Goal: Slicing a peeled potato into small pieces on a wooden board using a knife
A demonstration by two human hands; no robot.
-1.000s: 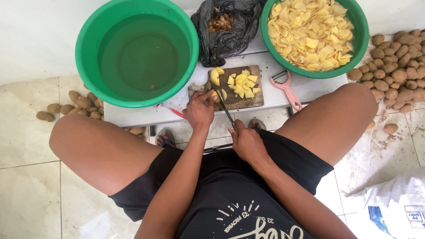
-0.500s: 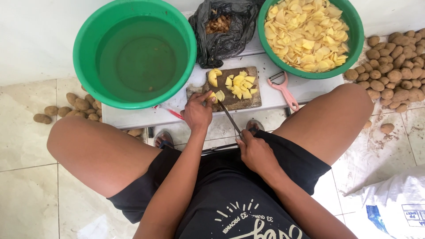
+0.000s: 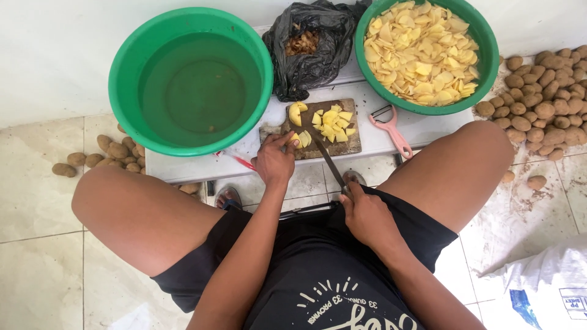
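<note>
A small dark wooden cutting board (image 3: 344,146) lies on a low white table (image 3: 422,125) in front of me. On it are yellow potato slices (image 3: 332,121) and a peeled potato half (image 3: 295,112). My left hand (image 3: 274,160) pins a potato piece (image 3: 299,140) at the board's near left corner. My right hand (image 3: 365,214) grips the handle of a knife (image 3: 329,160), whose blade points up onto the board beside the held piece.
A green basin of water (image 3: 191,79) stands at the left, a green basin of potato slices (image 3: 423,50) at the right, a black bag of peels (image 3: 309,44) between them. A pink peeler (image 3: 393,130) lies by the board. Unpeeled potatoes (image 3: 547,101) are heaped on the floor right, more potatoes (image 3: 113,151) left.
My right hand has drawn back toward my lap with the knife, so the blade has slid nearer along the board. My left hand stays on the potato piece.
</note>
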